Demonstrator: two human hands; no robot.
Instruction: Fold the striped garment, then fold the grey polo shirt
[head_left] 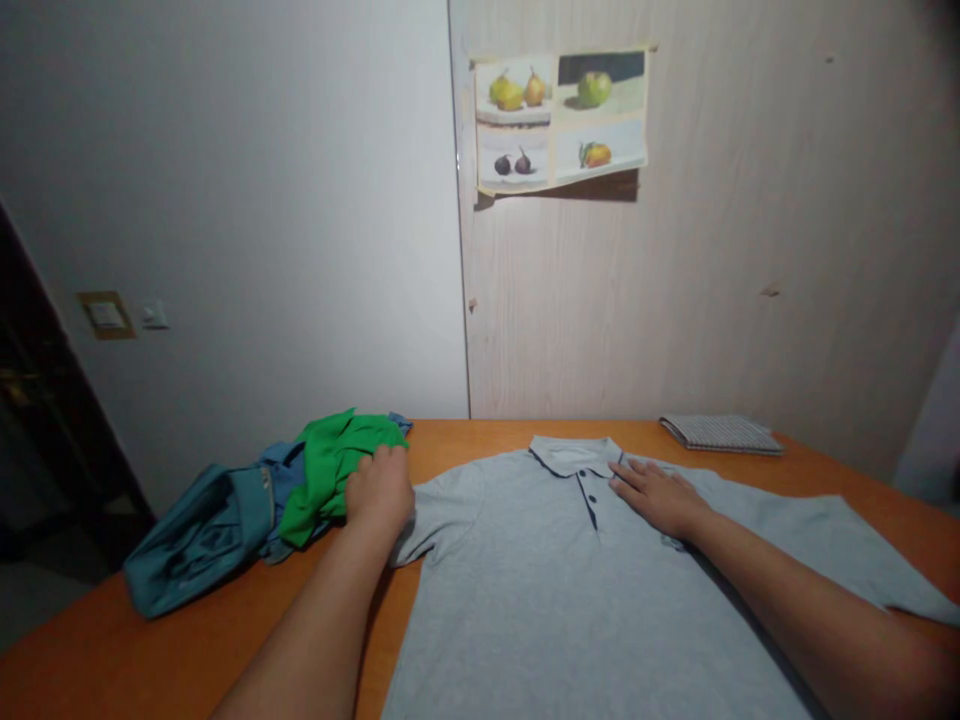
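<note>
A light grey polo shirt point(540, 580) lies front up across the table, its dark-trimmed collar at the far side and dark buttons on the placket. My left hand point(381, 488) is closed, fingers curled at the end of the left-side sleeve; its fingertips are partly hidden. Flat on the shirt just right of the collar rests my right hand point(661, 496), with its fingers stretched out. The right-side sleeve point(817, 540) spreads toward the table's right edge, partly behind my forearm. Close beyond my left hand is a crumpled green cloth point(330, 465).
Blue-grey clothes point(206, 535) lie heaped with the green cloth on the orange-brown table point(300, 640). A folded checked cloth point(720, 434) sits at the back right. The wall behind carries a fruit poster point(559, 120). A dark doorway is at far left.
</note>
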